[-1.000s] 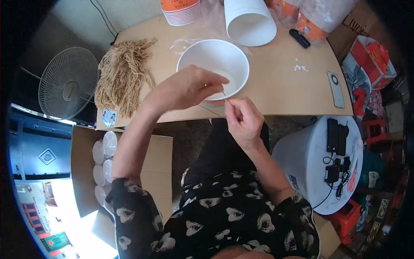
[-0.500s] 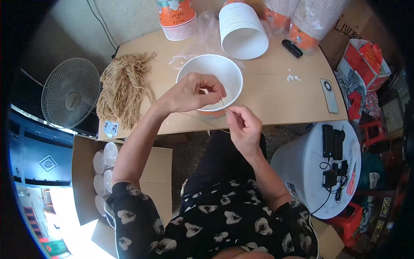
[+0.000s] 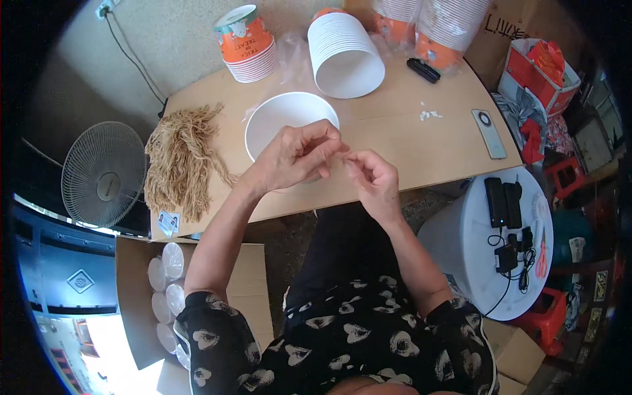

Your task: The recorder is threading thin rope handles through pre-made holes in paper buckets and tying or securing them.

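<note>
My left hand point(image 3: 296, 157) is held over the near right rim of a white paper bucket point(image 3: 270, 122), with thumb and fingers closed in a pinch. My right hand point(image 3: 375, 183) is also pinched, its fingertips almost meeting those of the left beside the bucket. Between them they grip a thin tan string, which is barely visible now and largely hidden by the fingers. The bucket stands upright near the table's front edge, and my left hand covers part of its near side. A bundle of tan strings point(image 3: 181, 161) lies on the table left of the bucket.
Behind stand a stack of orange printed buckets point(image 3: 247, 49) and a tilted stack of white ones point(image 3: 345, 59). A black stapler-like object point(image 3: 423, 70), white scraps point(image 3: 431, 116) and a phone point(image 3: 488, 134) lie right. A fan point(image 3: 105, 174) stands left; a carton of clear cups point(image 3: 257, 283) is below.
My hands have come together at the fingertips, and the string between them shows less. The whole view has shifted, with the table's things now sitting further left and lower.
</note>
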The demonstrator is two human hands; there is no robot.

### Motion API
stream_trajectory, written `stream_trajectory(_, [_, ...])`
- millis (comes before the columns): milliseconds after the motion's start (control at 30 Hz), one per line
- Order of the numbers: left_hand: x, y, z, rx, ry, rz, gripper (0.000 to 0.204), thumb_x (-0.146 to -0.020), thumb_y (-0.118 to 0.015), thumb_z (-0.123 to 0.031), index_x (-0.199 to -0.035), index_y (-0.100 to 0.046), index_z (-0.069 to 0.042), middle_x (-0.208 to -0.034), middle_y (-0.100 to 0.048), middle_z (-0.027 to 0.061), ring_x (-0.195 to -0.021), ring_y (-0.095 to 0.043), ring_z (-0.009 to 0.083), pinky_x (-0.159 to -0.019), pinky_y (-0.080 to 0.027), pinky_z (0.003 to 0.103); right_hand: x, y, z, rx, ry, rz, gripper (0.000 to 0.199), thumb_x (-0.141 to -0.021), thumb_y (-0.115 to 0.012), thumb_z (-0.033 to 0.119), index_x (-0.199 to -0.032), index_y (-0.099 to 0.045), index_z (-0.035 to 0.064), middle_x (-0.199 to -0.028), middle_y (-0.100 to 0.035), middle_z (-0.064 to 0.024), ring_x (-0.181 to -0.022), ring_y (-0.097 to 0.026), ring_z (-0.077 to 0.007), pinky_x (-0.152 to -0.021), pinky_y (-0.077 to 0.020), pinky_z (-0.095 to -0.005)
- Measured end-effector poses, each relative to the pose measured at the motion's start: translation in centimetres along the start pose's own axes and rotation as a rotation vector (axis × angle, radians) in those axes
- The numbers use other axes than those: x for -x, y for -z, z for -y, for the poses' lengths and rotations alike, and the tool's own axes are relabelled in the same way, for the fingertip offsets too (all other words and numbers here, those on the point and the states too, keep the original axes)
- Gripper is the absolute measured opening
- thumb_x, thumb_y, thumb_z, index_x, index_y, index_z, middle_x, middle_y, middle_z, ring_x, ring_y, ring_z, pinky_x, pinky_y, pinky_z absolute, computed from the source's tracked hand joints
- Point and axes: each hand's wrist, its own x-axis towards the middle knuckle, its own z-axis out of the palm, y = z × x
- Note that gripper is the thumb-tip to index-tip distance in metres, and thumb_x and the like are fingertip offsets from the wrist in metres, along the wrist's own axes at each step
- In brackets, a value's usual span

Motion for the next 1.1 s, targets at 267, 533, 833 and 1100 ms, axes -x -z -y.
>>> stream_trajectory(267, [-0.6, 0.0, -1.8, -0.056, 0.074, -0.046, 0.026, -0.105, -0.049, -0.028, -0.101, -0.056, -0.003, -0.092, -0.072, 0.0103, -0.066, -0.066, 0.0103, -0.054, -0.051, 0.026, -2.6, 2.2, 4.5, -0.002, 0.074, -0.019, 0.017, -0.095, -0.065, 0.006, -0.110, -0.065, -0.0007, -0.077, -0.055, 0.0073, -0.065, -0.044, 0.0014, -0.056, -0.0352, -0.0162])
stream_trajectory(533, [-0.7, -0.1, -3.1, -0.193, 0.131, 0.073, 0.028, -0.106, -0.047, -0.032, -0.106, -0.053, -0.005, -0.088, -0.070, 0.0069, -0.078, -0.069, 0.0123, -0.067, -0.057, 0.027, -4.4, 1.4, 4.2, 0.024, 0.027, 0.129, 0.013, -0.090, -0.070, 0.006, -0.099, -0.071, -0.0031, -0.076, -0.064, 0.0039, -0.068, -0.052, -0.0005, -0.059, -0.0424, -0.0197])
stream_trajectory(833, [-0.5, 0.3, -3.8, -0.128, 0.197, 0.098, 0.025, -0.105, -0.048, -0.021, -0.116, -0.056, 0.000, -0.093, -0.068, 0.0104, -0.079, -0.071, 0.0142, -0.070, -0.056, 0.027, -3.6, 2.8, 5.5, 0.080, 0.057, 0.119, 0.013, -0.095, -0.064, 0.005, -0.104, -0.070, -0.0017, -0.078, -0.062, 0.0046, -0.067, -0.052, -0.0006, -0.059, -0.0433, -0.0183])
stream_trajectory(1100, [-2.4, 1.4, -1.2, 0.065, 0.213, 0.261, 0.026, -0.103, -0.053, -0.017, -0.117, -0.065, 0.001, -0.092, -0.070, 0.0059, -0.083, -0.067, 0.0112, -0.078, -0.056, 0.024, -2.3, 3.6, 6.4, 0.259, 0.070, 0.134, 0.008, -0.096, -0.063, 0.006, -0.097, -0.067, -0.0015, -0.077, -0.060, 0.0044, -0.068, -0.052, -0.0009, -0.061, -0.0430, -0.0181])
